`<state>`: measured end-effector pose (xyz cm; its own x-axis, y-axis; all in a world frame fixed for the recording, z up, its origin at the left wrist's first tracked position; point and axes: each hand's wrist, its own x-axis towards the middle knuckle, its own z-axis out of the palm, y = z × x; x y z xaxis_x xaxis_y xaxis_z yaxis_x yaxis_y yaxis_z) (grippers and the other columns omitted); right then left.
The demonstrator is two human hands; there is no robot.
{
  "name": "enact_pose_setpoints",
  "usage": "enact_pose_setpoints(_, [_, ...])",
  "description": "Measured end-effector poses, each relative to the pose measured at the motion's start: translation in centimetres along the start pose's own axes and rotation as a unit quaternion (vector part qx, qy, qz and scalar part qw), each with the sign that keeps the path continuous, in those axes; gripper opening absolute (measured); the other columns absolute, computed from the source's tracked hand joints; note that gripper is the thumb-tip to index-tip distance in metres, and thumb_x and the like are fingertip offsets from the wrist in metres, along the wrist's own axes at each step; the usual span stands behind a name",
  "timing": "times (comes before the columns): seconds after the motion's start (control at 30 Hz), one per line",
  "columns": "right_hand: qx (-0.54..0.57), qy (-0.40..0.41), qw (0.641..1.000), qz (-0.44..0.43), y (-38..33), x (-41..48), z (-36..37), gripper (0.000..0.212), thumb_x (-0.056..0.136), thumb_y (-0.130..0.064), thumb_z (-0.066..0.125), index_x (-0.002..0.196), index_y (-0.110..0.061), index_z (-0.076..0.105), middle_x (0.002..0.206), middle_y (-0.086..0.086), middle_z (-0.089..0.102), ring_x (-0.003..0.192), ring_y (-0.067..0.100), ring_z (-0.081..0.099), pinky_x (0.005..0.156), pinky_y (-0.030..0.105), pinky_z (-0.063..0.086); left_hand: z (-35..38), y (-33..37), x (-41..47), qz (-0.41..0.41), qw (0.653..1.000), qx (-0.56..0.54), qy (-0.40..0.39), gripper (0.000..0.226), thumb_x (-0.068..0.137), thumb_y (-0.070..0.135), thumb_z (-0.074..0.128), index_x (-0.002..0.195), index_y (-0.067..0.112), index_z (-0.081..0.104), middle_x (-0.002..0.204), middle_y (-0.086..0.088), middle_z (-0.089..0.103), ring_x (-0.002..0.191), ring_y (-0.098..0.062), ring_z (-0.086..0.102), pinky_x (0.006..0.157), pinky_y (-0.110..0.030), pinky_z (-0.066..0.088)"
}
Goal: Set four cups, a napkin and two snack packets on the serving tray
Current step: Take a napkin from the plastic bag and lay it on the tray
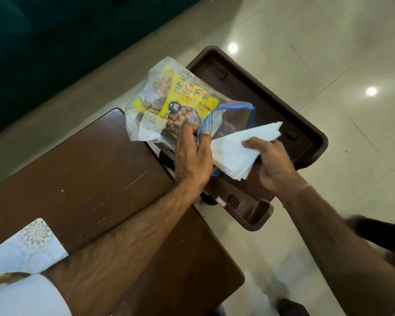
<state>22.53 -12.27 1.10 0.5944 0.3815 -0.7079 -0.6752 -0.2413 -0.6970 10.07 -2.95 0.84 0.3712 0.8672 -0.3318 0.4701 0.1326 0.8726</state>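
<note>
While the left hand (192, 153) pinches the blue-edged mouth of a clear plastic bag (228, 124) between thumb and fingers, the right hand (271, 160) grips a white paper napkin (235, 151) at the centre of the frame. The napkin is folded into several layers, soft and slightly crumpled, with one corner pointing toward the upper right and its stacked edges fanning out at the lower end. It lies across the opening of the bag, held above a dark brown plastic tray (306, 124).

A yellow snack packet (180, 96) sits just left of the napkin, up against the clear bag and the left hand's fingers. It has a clear window showing round brown pieces, dark printed lettering, a small black price badge and a white label near its lower corner. Whether it lies inside the clear bag or beside it cannot be told.

The tray has raised rims and rounded corners and fills the centre right of the frame, over a pale glossy tiled floor (328, 42). Its inside looks bare where it shows. A brown wooden table (78, 167) fills the lower left, touching or just beside the tray's left edge.
</note>
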Motion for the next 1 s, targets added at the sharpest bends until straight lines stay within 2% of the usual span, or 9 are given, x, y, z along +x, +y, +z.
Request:
enact_pose_setpoints(0.1, [-0.008,0.006,1.0,-0.021,-1.6,-2.8,-3.7,0.025,0.085,0.002,0.063,0.106,-0.01,0.068,0.094,0.004,0.077,0.084,0.021,0.075,0.071,0.035,0.06,-0.1,0.5,-0.6,-0.017,0.999,0.028,-0.022,0.022,0.089,0.028,0.066,0.102,0.018,0.051,0.105,-0.002,0.061,0.095,-0.019,0.058,0.076,-0.037,0.05])
enact_pose_setpoints(0.2, [-0.056,-0.011,0.996,-0.075,-3.3,-4.5,-5.7,0.029,0.086,-0.001,0.066,0.102,-0.026,0.068,0.101,-0.003,0.076,0.092,0.019,0.074,0.077,0.037,0.061,-1.0,1.6,-2.0,0.073,0.992,0.003,-0.1,0.039,0.083,0.035,0.074,0.112,0.021,0.052,0.117,0.004,0.06,0.107,-0.012,0.058,0.086,-0.024,0.049])
enact_pose_setpoints(0.3, [-0.037,-0.102,0.989,-0.102,-3.7,-5.8,-4.7,0.037,0.083,-0.004,0.069,0.118,-0.015,0.063,0.111,0.002,0.075,0.101,0.02,0.073,0.079,0.029,0.059,-2.6,2.7,-4.3,0.117,0.966,-0.025,-0.227,0.034,0.079,0.043,0.074,0.102,0.03,0.054,0.125,0.013,0.064,0.106,-0.007,0.064,0.085,-0.028,0.056])
enact_pose_setpoints(0.47, [-0.073,-0.189,0.976,-0.084,-1.3,-7.6,-0.6,0.056,0.085,-0.004,0.069,0.138,-0.007,0.05,0.129,0.014,0.067,0.115,0.03,0.067,0.084,0.036,0.059,-7.5,1.0,-6.3,0.1,0.979,-0.038,-0.173,0.027,0.078,0.031,0.079,0.094,0.031,0.057,0.112,0.016,0.068,0.087,-0.012,0.065,0.068,-0.037,0.059])
enact_pose_setpoints(0.6, [-0.176,-0.232,0.946,-0.144,1.9,-9.8,3.3,0.089,0.081,-0.008,0.079,0.15,-0.023,0.026,0.145,0.008,0.05,0.124,0.021,0.061,0.089,0.041,0.058,-13.2,-2.1,-8.1,0.04,0.984,-0.081,-0.152,0.025,0.078,0.028,0.079,0.097,0.031,0.063,0.098,0.011,0.069,0.091,-0.011,0.068,0.07,-0.036,0.062])
enact_pose_setpoints(0.67, [-0.326,-0.245,0.871,-0.274,3.2,-10.9,5.6,0.109,0.074,-0.022,0.087,0.154,-0.028,0.013,0.159,0.004,0.027,0.143,0.023,0.041,0.106,0.051,0.047,-16.4,-4.2,-9.6,0.022,0.987,-0.084,-0.136,0.023,0.081,0.028,0.079,0.098,0.035,0.065,0.104,0.014,0.069,0.098,-0.009,0.069,0.072,-0.031,0.063])
enact_pose_setpoints(0.77, [-0.551,-0.298,0.625,-0.466,3.3,-12.0,9.1,0.08,0.072,-0.048,0.081,0.141,-0.036,0.041,0.165,0.003,0.012,0.153,0.027,0.012,0.118,0.055,0.023,-19.6,-6.6,-11.8,0.011,0.993,-0.054,-0.109,0.027,0.083,0.023,0.08,0.098,0.04,0.066,0.105,0.025,0.068,0.101,-0.001,0.067,0.075,-0.021,0.06])
enact_pose_setpoints(0.87, [-0.677,-0.434,0.416,-0.424,4.8,-14.3,14.3,0.038,0.074,-0.056,0.072,0.106,-0.037,0.065,0.16,-0.009,0.03,0.15,0.023,0.017,0.112,0.06,0.022,-22.9,-9.0,-14.6,0.014,0.996,-0.044,-0.071,0.03,0.083,0.018,0.079,0.095,0.041,0.065,0.099,0.028,0.067,0.098,0.001,0.066,0.072,-0.011,0.054])
enact_pose_setpoints(1.0, [-0.737,-0.533,0.254,-0.33,8.3,-16.7,20.8,0.029,0.083,-0.059,0.066,0.102,-0.037,0.068,0.139,-0.02,0.052,0.14,0.01,0.033,0.11,0.049,0.02,-26.7,-12.6,-18.6,-0.009,0.998,-0.061,-0.014,0.029,0.083,0.018,0.076,0.089,0.044,0.066,0.094,0.026,0.068,0.096,-0.004,0.066,0.075,-0.014,0.054])
